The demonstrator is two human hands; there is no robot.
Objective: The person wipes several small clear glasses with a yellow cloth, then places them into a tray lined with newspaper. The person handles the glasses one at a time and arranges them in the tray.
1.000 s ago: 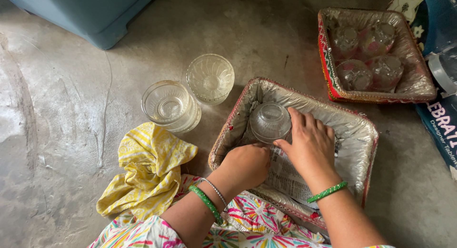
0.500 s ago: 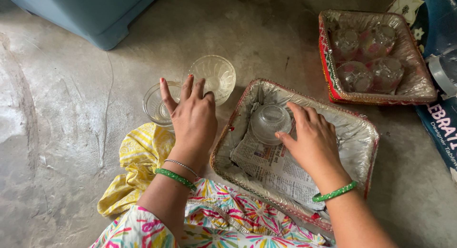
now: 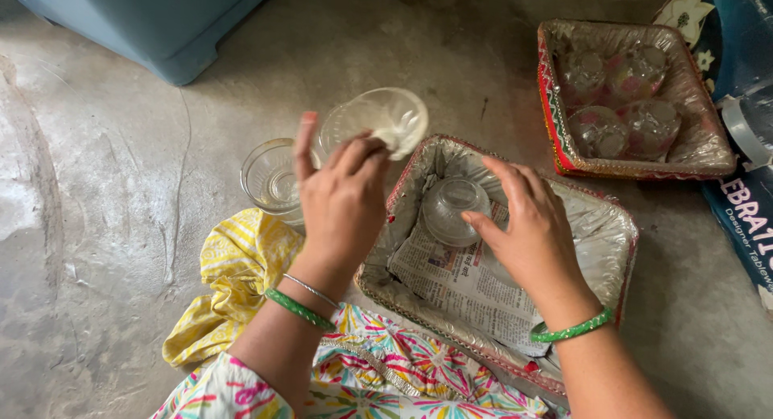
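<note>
My left hand (image 3: 342, 198) grips a clear patterned glass bowl (image 3: 385, 117) by its rim and holds it tilted above the floor, beside the near tray. My right hand (image 3: 527, 230) hovers with spread fingers over an upturned glass bowl (image 3: 455, 210) that rests on newspaper (image 3: 463, 286) inside the foil-lined tray (image 3: 612, 226). Whether the fingers touch that bowl is unclear. Another glass bowl (image 3: 272, 177) stands upright on the floor, left of my left hand.
A second foil-lined tray (image 3: 700, 157) with several upturned glass bowls sits at the upper right. A yellow cloth (image 3: 233, 282) lies on the concrete floor by my knee. A blue-grey container (image 3: 153, 20) stands at the top left, a printed box (image 3: 753, 202) at the right edge.
My left hand left the near tray, reached to the two bowls on the floor, and has lifted and tilted the patterned one. My right hand stayed by the upturned bowl.
</note>
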